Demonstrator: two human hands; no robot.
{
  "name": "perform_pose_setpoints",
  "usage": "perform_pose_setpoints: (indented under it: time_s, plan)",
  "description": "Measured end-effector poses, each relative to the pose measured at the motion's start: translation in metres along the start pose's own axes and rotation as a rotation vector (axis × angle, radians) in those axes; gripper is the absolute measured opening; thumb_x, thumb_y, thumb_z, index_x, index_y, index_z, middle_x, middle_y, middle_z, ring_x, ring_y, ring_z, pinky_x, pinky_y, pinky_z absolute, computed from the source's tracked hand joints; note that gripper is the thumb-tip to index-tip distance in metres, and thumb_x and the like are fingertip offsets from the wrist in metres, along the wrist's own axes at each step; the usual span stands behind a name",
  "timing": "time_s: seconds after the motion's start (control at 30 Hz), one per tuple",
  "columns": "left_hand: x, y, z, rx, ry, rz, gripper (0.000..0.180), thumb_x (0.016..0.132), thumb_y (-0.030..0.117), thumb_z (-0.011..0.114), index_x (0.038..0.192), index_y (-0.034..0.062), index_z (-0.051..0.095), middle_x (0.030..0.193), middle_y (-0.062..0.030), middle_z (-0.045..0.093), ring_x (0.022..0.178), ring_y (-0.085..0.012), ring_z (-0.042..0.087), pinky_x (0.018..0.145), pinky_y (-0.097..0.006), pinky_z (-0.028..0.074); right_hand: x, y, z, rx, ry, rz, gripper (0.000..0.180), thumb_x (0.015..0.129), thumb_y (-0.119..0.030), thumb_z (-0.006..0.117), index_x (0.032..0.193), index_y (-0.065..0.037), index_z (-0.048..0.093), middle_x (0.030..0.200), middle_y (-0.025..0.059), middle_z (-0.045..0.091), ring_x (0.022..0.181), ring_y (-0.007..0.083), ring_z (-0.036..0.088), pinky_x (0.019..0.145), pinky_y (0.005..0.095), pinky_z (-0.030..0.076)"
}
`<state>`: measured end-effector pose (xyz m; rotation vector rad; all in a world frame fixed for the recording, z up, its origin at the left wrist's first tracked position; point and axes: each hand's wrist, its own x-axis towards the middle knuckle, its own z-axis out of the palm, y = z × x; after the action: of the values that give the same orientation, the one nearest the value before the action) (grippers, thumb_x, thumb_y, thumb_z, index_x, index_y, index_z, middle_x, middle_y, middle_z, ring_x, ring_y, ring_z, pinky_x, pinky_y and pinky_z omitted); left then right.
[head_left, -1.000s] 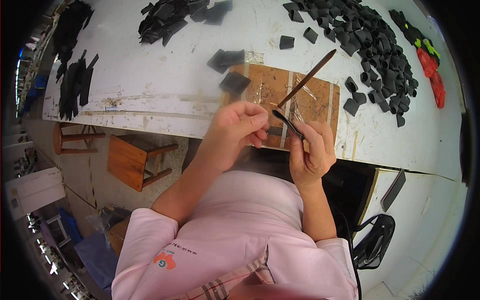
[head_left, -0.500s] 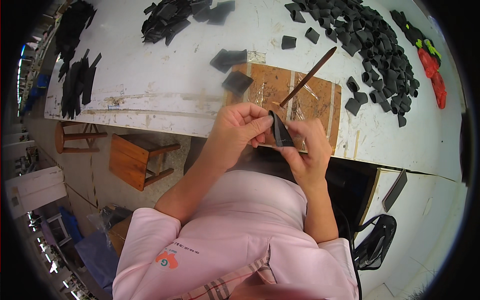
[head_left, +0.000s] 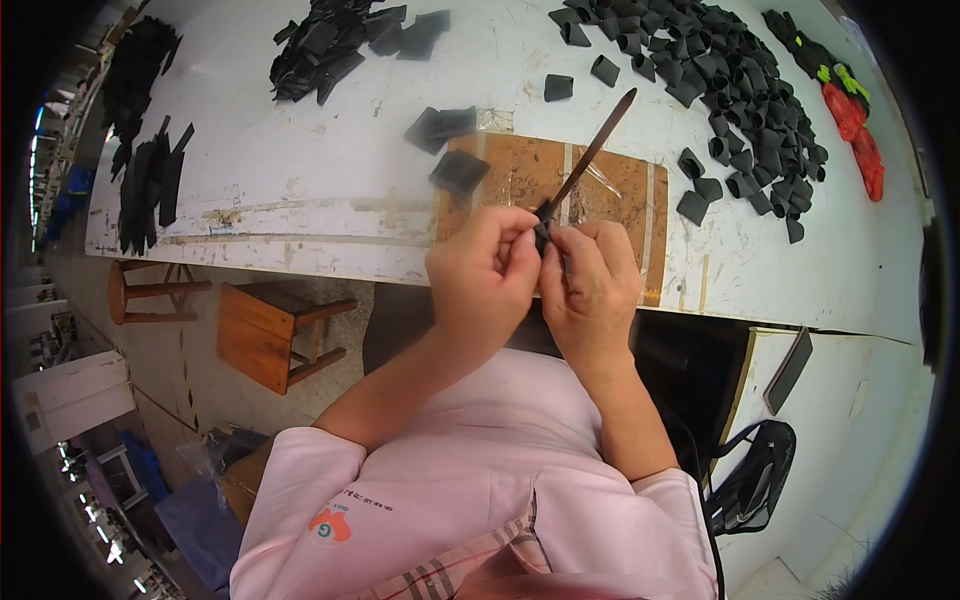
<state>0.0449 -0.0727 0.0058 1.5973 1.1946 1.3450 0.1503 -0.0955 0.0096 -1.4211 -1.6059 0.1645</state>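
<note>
A small black fabric piece [head_left: 543, 228] is pinched between the fingertips of my left hand [head_left: 484, 275] and my right hand [head_left: 592, 285], close together at the front of the table. Most of the piece is hidden by my fingers. A dark brown pointed stick [head_left: 597, 143] slants up from the brown board [head_left: 645, 205]; its lower end meets the black piece, though whether the piece is around it or beside it I cannot tell. Left of the stick, a flat black piece [head_left: 460, 172] lies across the board's edge, with more flat pieces [head_left: 438, 128] just behind.
Many black tube-shaped pieces [head_left: 765, 135] are heaped on the white table [head_left: 320, 190] at the right. Flat black strips lie in a back pile [head_left: 320, 45] and a left pile [head_left: 150, 190]. Red plastic [head_left: 855, 130] sits at the far right; a wooden stool [head_left: 258, 335] stands below left.
My hands have drawn closer together and brought the black piece against the stick's lower end. The stick leans a little differently. The whole view has shifted slightly.
</note>
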Motion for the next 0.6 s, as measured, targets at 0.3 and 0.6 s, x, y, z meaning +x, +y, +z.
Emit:
perform_pose_setpoints:
  time_s: [0.3, 0.6]
  plan:
    - [0.028, 0.019, -0.01, -0.679, -0.375, -0.714, 0.017, 0.074, -0.008, 0.051, 0.089, 0.0005, 0.05, 0.073, -0.0029, 0.052, 0.042, -0.0003, 0.033, 0.038, -0.016, 0.025, 0.01, 0.023, -0.017, 1.389, -0.17, 0.975, 0.005, 0.076, -0.004, 0.061, 0.078, 0.001, 0.059, 0.068, -0.0004, 0.053, 0.054, 0.0039, 0.041, 0.043, 0.0175, 0.031]
    - [0.053, 0.026, -0.011, -0.802, -0.35, -0.572, 0.015, 0.077, -0.003, 0.046, 0.09, 0.0025, 0.051, 0.068, -0.0035, 0.055, 0.039, -0.0034, 0.038, 0.036, -0.018, 0.028, 0.043, 0.009, -0.039, 1.109, -0.332, 0.714, 0.02, 0.084, -0.022, 0.057, 0.072, -0.006, 0.054, 0.063, -0.0065, 0.044, 0.054, 0.0014, 0.033, 0.045, 0.0173, 0.024]
